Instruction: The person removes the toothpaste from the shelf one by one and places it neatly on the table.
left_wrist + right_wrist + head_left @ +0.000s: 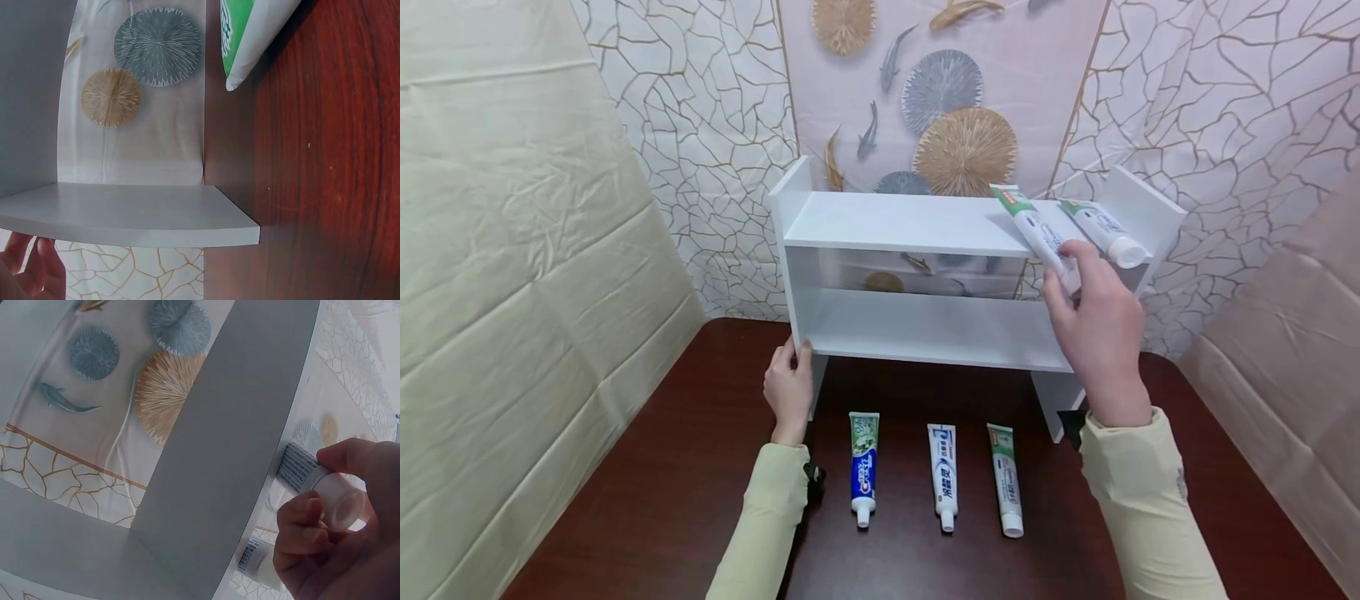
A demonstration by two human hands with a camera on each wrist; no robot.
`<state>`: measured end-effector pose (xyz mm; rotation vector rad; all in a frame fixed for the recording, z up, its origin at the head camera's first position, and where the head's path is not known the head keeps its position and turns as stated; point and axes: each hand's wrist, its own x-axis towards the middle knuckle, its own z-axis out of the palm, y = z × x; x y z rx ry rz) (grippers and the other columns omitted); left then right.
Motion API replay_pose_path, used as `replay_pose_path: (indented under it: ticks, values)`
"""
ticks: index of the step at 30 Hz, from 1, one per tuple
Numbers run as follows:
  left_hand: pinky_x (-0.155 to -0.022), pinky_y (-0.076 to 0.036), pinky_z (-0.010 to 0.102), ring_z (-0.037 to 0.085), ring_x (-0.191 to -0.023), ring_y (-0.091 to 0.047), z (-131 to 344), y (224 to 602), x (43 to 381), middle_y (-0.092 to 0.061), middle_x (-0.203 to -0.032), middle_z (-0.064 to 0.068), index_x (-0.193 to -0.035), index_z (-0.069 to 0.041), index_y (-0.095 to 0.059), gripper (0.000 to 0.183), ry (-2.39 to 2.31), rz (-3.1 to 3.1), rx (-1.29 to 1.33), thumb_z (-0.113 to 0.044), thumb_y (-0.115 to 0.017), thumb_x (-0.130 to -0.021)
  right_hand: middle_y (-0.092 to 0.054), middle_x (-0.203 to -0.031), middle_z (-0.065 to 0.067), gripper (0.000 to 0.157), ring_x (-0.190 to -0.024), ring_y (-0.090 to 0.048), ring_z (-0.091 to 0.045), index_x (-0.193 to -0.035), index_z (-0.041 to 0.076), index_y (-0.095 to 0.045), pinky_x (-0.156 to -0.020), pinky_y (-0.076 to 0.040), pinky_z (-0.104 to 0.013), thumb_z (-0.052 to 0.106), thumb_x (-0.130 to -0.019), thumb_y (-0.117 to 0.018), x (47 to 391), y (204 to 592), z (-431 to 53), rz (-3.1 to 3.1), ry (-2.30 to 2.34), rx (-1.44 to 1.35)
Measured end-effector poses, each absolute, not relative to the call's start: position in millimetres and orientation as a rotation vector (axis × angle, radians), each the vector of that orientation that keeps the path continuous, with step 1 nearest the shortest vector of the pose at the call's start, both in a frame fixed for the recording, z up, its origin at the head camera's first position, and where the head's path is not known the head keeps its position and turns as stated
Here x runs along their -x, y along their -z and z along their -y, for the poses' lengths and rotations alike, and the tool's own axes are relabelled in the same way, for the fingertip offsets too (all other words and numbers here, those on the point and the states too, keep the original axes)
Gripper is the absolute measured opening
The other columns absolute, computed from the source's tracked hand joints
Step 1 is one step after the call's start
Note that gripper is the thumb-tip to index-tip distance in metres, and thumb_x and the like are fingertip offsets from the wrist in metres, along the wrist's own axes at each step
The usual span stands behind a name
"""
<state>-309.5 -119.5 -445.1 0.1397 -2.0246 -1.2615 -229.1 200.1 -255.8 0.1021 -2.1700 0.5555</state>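
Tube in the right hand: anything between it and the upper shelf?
Nothing visible stands between the tube in the right hand and the upper shelf; in the head view its flat end overlaps the shelf. A second tube lies to its right, across a gap. Can't tell whether the held one touches the shelf.

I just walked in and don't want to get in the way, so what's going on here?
A person's right hand holds a green-and-white toothpaste tube partly over the top board of a white shelf, next to another tube lying at its right end. The left hand grips the shelf's left side panel. On the dark table in front lie a blue-and-green tube, a mostly white tube and a green-ended tube, in a row.
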Motion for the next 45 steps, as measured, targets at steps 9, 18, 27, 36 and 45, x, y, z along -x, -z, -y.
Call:
replay_pose_path:
  ticks: [9, 18, 27, 36, 45]
  values:
    - [-0.055, -0.033, 0.031, 0.023, -0.058, -0.047, 120.2, 443.9, 310.3, -0.064, -0.084, 0.014, -0.128, -0.017, -0.065, 0.037, 1.268, 2.024, -0.161, -0.033, -0.052, -0.098, -0.068, -0.103, -0.03, 0.027, -0.066, -0.064, -0.04, -0.116, 0.003, -0.055, -0.054, -0.039, -0.037, 0.014, -0.091, -0.052, 217.9, 261.0, -200.3, 2.197, -0.588, -0.083]
    - [-0.055, -0.033, 0.031, 0.023, -0.058, -0.047, 119.6, 444.5, 310.2, -0.064, -0.085, 0.013, -0.128, -0.017, -0.065, 0.037, 1.271, 2.029, -0.169, -0.033, -0.052, -0.098, -0.066, -0.077, -0.03, 0.026, -0.049, -0.051, -0.035, -0.111, 0.0, -0.053, -0.047, -0.032, -0.03, 0.014, -0.089, -0.052, 205.8, 268.7, -201.4, 2.178, -0.568, -0.071]
    - [-0.056, -0.033, 0.032, 0.025, -0.06, -0.048, 117.1, 444.1, 309.3, -0.064, -0.085, 0.013, -0.129, -0.019, -0.065, 0.037, 1.289, 2.026, -0.175, -0.034, -0.051, -0.098, -0.062, -0.064, -0.026, 0.029, -0.044, -0.043, -0.026, -0.111, 0.001, -0.054, -0.043, -0.028, -0.027, 0.012, -0.085, -0.056, 191.0, 275.3, -205.2, 2.185, -0.565, -0.066]
    - [-0.057, -0.033, 0.032, 0.027, -0.062, -0.051, 118.0, 444.7, 309.1, -0.063, -0.084, 0.013, -0.128, -0.017, -0.066, 0.037, 1.273, 2.032, -0.177, -0.034, -0.052, -0.097, -0.063, -0.068, -0.029, 0.03, -0.042, -0.039, -0.018, -0.11, -0.001, -0.056, -0.041, -0.027, -0.022, 0.012, -0.083, -0.057, 175.1, 285.0, -211.2, 2.165, -0.555, -0.06]
    - [-0.054, -0.031, 0.031, 0.023, -0.057, -0.044, 120.8, 444.8, 309.8, -0.061, -0.082, 0.012, -0.129, -0.017, -0.065, 0.038, 1.261, 2.034, -0.166, -0.034, -0.053, -0.098, -0.066, -0.077, -0.034, 0.031, -0.046, -0.04, -0.014, -0.108, -0.003, -0.056, -0.042, -0.027, -0.018, 0.011, -0.081, -0.056, 159.6, 298.8, -217.1, 2.11, -0.595, -0.052]
